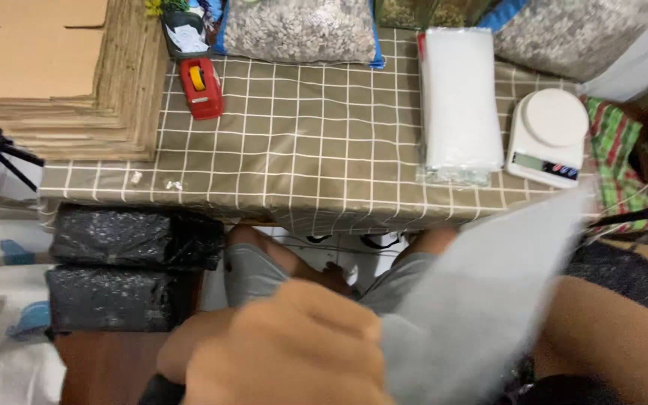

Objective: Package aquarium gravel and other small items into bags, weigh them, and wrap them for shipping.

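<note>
Left hand [286,349] low in frame, fingers curled tight, gripping the near end of a blurred whitish plastic bag [489,285]. Bag fans up and to the right from that hand, over the person's lap, in front of the tabletop [301,142] edge. Right forearm shows at right; its hand is hidden behind the bag, can't tell its state. White scale [549,135] and stack of clear bags [459,97] on the tabletop beyond.
</note>
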